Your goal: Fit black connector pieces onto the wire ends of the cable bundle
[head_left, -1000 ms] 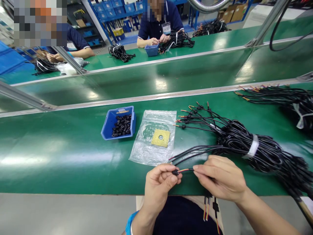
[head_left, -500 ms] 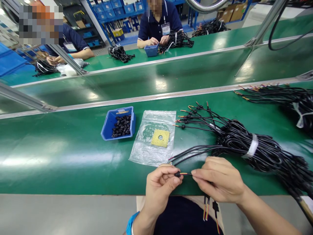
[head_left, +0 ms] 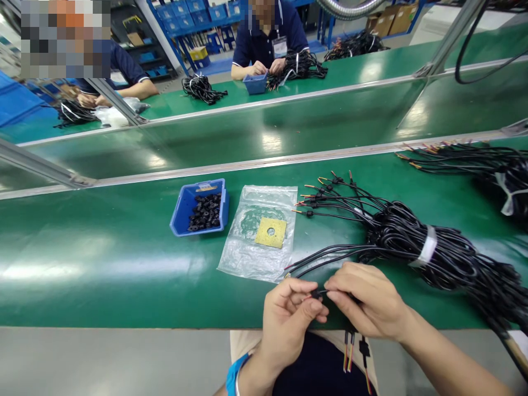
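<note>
Between thumb and fingers, my left hand point(head_left: 289, 319) pinches a small black grommet point(head_left: 316, 294) on the end of a black cable. Red wire tips show just left of that grommet, among the fingers. My right hand point(head_left: 365, 300) grips the cable close by on the right, its fingertips almost meeting those of the left. A big bundle of black cables point(head_left: 396, 231) with a white tie lies behind my right hand. Several of its far ends carry black grommets with coloured wires sticking out. A few more wire ends point(head_left: 348, 352) hang over the table's front edge, one bearing a grommet.
A blue bin point(head_left: 177, 217) of black grommets stands left of a clear plastic bag point(head_left: 239, 253) with a yellow square piece point(head_left: 278, 234) on it. Another cable bundle point(head_left: 511, 181) lies at far right. A metal rail crosses behind; two people work across from me.
My left hand has moved right toward my right hand, carrying the grommet along the wires onto the black cable jacket. My right hand has hardly moved.
</note>
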Demonstrator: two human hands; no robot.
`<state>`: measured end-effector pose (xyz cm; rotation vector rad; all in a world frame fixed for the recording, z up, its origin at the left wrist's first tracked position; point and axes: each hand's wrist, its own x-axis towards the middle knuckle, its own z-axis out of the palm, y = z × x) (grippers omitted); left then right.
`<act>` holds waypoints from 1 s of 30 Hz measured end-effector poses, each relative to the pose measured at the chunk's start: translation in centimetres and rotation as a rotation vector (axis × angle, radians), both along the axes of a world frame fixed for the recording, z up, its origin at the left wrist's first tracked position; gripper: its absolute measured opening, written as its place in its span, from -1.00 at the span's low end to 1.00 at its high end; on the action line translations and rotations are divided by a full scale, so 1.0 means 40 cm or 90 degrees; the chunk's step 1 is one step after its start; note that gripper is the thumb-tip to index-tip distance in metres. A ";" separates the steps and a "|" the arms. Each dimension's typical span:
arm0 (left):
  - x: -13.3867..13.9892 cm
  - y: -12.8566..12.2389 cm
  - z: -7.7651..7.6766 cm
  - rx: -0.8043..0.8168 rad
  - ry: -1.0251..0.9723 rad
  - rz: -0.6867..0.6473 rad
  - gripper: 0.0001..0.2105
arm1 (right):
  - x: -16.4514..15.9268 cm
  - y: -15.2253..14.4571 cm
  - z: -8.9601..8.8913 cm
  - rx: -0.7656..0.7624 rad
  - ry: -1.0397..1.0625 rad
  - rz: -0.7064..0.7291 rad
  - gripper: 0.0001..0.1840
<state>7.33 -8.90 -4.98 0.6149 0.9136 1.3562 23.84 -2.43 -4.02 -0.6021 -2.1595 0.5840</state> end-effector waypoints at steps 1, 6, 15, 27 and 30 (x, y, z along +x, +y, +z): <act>0.002 0.000 -0.001 0.019 0.015 0.015 -0.86 | 0.001 0.000 0.001 -0.011 -0.011 0.006 -0.90; 0.004 -0.004 -0.007 0.113 0.120 0.036 -0.88 | 0.004 -0.005 0.001 -0.021 -0.055 0.035 -0.83; 0.006 -0.010 -0.024 0.220 0.319 0.046 -0.74 | 0.006 -0.010 -0.006 -0.023 -0.057 0.044 -0.82; 0.010 -0.011 -0.015 0.119 0.206 0.036 -0.92 | 0.007 -0.002 0.000 -0.079 -0.029 0.029 -0.87; 0.006 -0.012 -0.018 0.139 0.242 0.032 -0.91 | 0.010 -0.003 0.001 -0.081 -0.039 0.042 -0.86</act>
